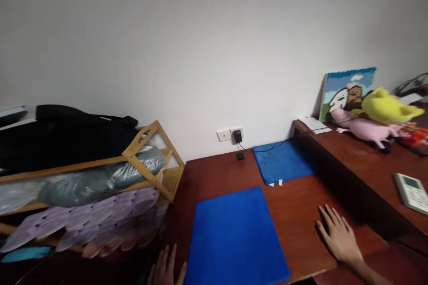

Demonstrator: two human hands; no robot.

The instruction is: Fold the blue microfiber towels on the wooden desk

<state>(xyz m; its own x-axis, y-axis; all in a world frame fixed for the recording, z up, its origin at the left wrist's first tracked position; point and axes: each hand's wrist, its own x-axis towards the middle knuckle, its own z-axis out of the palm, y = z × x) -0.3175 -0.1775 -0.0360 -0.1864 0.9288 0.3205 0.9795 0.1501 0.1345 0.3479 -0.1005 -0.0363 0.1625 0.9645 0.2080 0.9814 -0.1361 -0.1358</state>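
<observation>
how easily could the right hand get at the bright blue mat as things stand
Probably quite easily, yes: the right hand looks open and low over the brown desktop, to the right of the bright blue mat, with nothing visible standing between them.

Around the smooth, matt blue rectangular sheet (pixel 237 236), the reddish-brown wood-look desktop (pixel 214 178) shines faintly, while left of the sheet are a smooth light-brown wooden rack (pixel 172 178) and a grey-green bundle (pixel 83 188) in glossy, crinkled clear plastic.
</observation>
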